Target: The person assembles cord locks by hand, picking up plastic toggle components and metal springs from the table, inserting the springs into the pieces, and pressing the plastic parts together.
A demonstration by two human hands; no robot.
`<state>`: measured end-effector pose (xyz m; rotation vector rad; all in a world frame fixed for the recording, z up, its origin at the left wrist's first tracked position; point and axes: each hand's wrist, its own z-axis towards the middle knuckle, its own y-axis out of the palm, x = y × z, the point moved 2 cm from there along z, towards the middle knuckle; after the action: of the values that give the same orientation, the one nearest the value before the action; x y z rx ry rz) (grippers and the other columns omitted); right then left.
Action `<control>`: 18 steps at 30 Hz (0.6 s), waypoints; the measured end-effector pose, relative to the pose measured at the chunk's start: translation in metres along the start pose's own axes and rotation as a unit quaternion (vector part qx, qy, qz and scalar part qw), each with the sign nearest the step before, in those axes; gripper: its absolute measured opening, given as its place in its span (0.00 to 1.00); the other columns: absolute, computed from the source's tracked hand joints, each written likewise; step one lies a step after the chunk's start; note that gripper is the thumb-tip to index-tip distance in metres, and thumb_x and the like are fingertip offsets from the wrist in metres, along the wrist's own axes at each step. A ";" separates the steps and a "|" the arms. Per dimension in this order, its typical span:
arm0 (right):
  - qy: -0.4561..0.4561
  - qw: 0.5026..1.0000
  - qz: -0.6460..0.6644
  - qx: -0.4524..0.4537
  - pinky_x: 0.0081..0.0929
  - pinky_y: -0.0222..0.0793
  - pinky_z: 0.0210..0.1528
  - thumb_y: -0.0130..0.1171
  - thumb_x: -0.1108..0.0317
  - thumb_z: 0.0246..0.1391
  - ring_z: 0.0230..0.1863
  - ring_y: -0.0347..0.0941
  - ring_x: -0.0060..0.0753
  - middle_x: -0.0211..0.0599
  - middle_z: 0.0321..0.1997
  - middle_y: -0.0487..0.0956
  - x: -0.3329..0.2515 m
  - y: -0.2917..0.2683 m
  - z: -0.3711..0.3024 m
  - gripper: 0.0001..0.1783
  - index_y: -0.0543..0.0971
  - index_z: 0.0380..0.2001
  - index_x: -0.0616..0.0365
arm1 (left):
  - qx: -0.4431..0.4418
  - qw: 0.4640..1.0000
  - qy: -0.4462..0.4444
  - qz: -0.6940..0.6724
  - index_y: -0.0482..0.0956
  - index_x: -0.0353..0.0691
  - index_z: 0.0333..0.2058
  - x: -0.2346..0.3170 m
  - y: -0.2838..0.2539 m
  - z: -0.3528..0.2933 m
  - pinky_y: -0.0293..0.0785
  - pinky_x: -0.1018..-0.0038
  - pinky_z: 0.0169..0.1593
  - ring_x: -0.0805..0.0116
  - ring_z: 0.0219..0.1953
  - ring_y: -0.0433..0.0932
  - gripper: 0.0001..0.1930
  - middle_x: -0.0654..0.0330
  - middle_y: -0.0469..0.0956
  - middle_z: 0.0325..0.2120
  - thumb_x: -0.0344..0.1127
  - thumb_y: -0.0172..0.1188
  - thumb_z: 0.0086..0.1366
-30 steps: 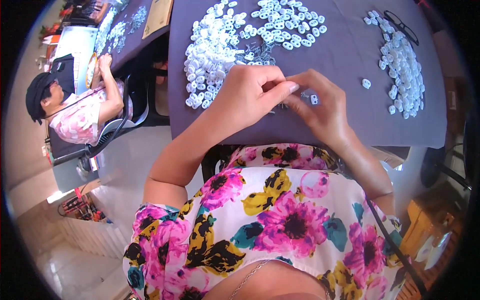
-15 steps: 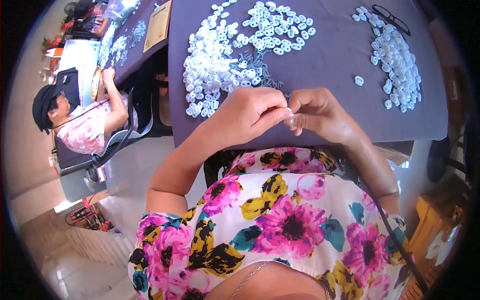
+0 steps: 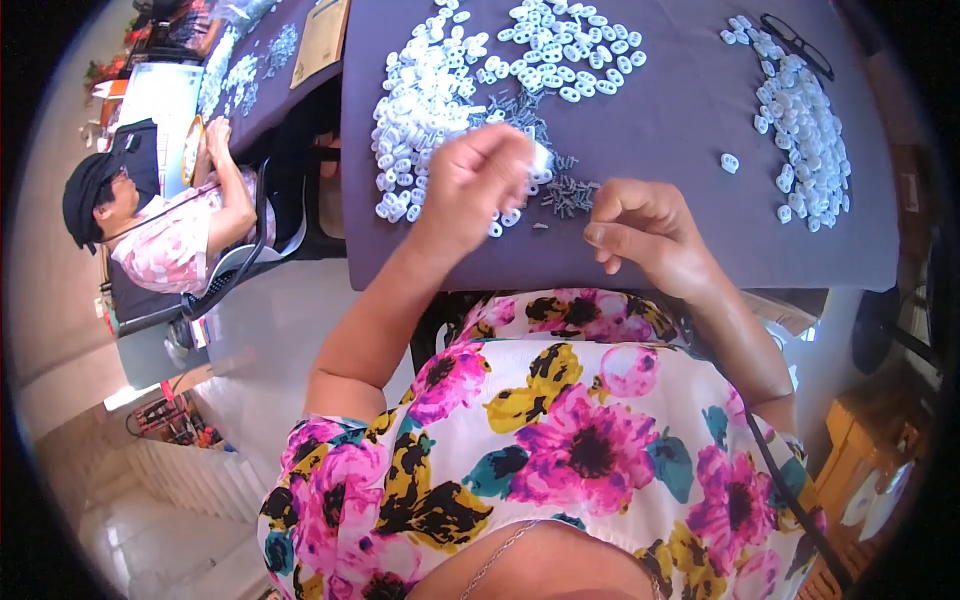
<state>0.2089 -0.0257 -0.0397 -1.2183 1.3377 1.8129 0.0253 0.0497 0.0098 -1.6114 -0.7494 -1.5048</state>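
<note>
My left hand (image 3: 478,187), smeared by motion, is raised over the left pile with its fingers closed. A blurred white oval plastic piece (image 3: 541,157) shows at its fingertips. Near the table's front edge my right hand (image 3: 648,236) has thumb and forefinger pinched together; whatever is between them is too small to make out. Just left of those fingertips lie small grey screw-like pins (image 3: 570,196). Behind my left hand spreads a heap of white oval pieces with two holes (image 3: 415,110), and more grey pins (image 3: 520,108) lie beside it.
Further back is a loose group of white ovals (image 3: 570,45). At the right lie another white pile (image 3: 808,145), a single oval (image 3: 729,162) and black-framed glasses (image 3: 797,45). A person in a black cap (image 3: 165,210) sits left at another table with a clipboard (image 3: 320,42).
My hands have parted. The left one has moved up and left toward the heap with the white piece, uncovering grey pins; the right has stayed near its place.
</note>
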 end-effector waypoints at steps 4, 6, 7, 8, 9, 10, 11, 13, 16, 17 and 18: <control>0.017 1.000 -0.015 0.021 0.14 0.66 0.26 0.56 0.73 0.57 0.25 0.68 0.15 0.26 0.24 0.72 0.000 -0.003 -0.001 0.06 0.75 0.27 0.61 | 0.014 0.999 -0.036 -0.013 0.75 0.35 0.29 -0.002 0.000 -0.001 0.61 0.84 0.20 0.81 0.15 0.65 0.10 0.66 0.69 0.15 0.35 0.52 0.67; 0.012 0.999 -0.014 0.036 0.15 0.66 0.27 0.55 0.72 0.58 0.25 0.68 0.15 0.26 0.24 0.72 -0.002 -0.002 0.000 0.06 0.75 0.27 0.62 | 0.005 0.998 -0.062 -0.026 0.75 0.33 0.30 0.000 0.004 -0.002 0.63 0.83 0.21 0.79 0.16 0.66 0.12 0.65 0.69 0.15 0.36 0.52 0.67; -0.003 0.999 -0.021 0.035 0.15 0.66 0.29 0.55 0.72 0.58 0.27 0.69 0.15 0.27 0.26 0.73 -0.003 -0.003 0.002 0.05 0.75 0.29 0.62 | 0.006 0.998 -0.062 -0.026 0.75 0.33 0.30 0.000 0.006 -0.003 0.63 0.83 0.21 0.79 0.16 0.66 0.12 0.65 0.69 0.15 0.36 0.52 0.67; -0.018 0.999 -0.028 0.035 0.15 0.67 0.30 0.55 0.72 0.58 0.28 0.69 0.16 0.27 0.27 0.73 -0.003 -0.004 0.003 0.05 0.75 0.30 0.63 | -0.008 0.997 -0.067 -0.026 0.76 0.33 0.30 -0.001 0.009 -0.004 0.63 0.82 0.21 0.79 0.16 0.67 0.12 0.64 0.69 0.15 0.37 0.52 0.67; -0.017 0.999 -0.028 0.035 0.15 0.67 0.30 0.55 0.72 0.58 0.28 0.69 0.16 0.27 0.27 0.73 -0.002 -0.004 0.003 0.05 0.75 0.30 0.63 | -0.021 0.997 -0.072 -0.027 0.76 0.32 0.30 -0.001 0.011 -0.006 0.64 0.82 0.21 0.78 0.17 0.67 0.13 0.64 0.70 0.15 0.37 0.51 0.67; -0.034 0.998 -0.040 0.039 0.16 0.67 0.32 0.56 0.73 0.57 0.29 0.69 0.16 0.28 0.28 0.74 -0.001 -0.003 0.004 0.04 0.75 0.33 0.63 | -0.033 0.996 -0.074 -0.021 0.76 0.31 0.30 0.001 0.012 -0.007 0.65 0.82 0.22 0.78 0.17 0.69 0.14 0.63 0.71 0.16 0.37 0.51 0.68; -0.051 0.996 -0.052 0.043 0.16 0.67 0.34 0.56 0.73 0.57 0.31 0.69 0.17 0.28 0.30 0.74 -0.001 -0.002 0.004 0.05 0.75 0.35 0.64 | -0.034 0.996 -0.075 -0.021 0.76 0.31 0.30 0.001 0.012 -0.007 0.65 0.82 0.22 0.78 0.17 0.69 0.14 0.63 0.71 0.16 0.37 0.51 0.68; -0.077 0.991 -0.091 0.060 0.17 0.67 0.36 0.57 0.74 0.55 0.32 0.69 0.17 0.27 0.31 0.74 -0.002 -0.001 0.006 0.07 0.75 0.37 0.63 | -0.035 0.997 -0.066 -0.015 0.76 0.31 0.30 0.001 0.014 -0.007 0.66 0.82 0.22 0.78 0.18 0.69 0.14 0.63 0.72 0.17 0.37 0.51 0.68; -0.110 0.982 -0.127 0.085 0.19 0.67 0.38 0.60 0.75 0.52 0.33 0.70 0.18 0.27 0.32 0.74 -0.007 0.005 0.008 0.11 0.75 0.40 0.63 | -0.039 0.995 -0.087 -0.029 0.77 0.34 0.30 -0.003 0.014 -0.010 0.66 0.84 0.22 0.80 0.18 0.70 0.13 0.64 0.74 0.18 0.38 0.54 0.67; -0.117 0.981 -0.125 0.091 0.19 0.68 0.38 0.61 0.76 0.51 0.33 0.70 0.18 0.28 0.33 0.74 -0.008 0.007 0.009 0.13 0.75 0.41 0.62 | -0.040 0.995 -0.088 -0.029 0.77 0.34 0.30 -0.004 0.016 -0.010 0.66 0.84 0.22 0.80 0.18 0.70 0.13 0.64 0.74 0.18 0.38 0.54 0.67; -0.117 0.981 -0.124 0.092 0.19 0.68 0.38 0.61 0.76 0.51 0.33 0.70 0.18 0.28 0.33 0.74 -0.008 0.007 0.010 0.13 0.75 0.41 0.62 | -0.036 0.995 -0.086 -0.034 0.78 0.33 0.30 -0.005 0.018 -0.010 0.66 0.84 0.22 0.80 0.18 0.70 0.13 0.64 0.74 0.18 0.38 0.54 0.67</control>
<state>0.2028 -0.0185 -0.0288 -0.9916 1.1377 1.5639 0.0344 0.0322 0.0022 -1.8023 -0.8616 -1.4681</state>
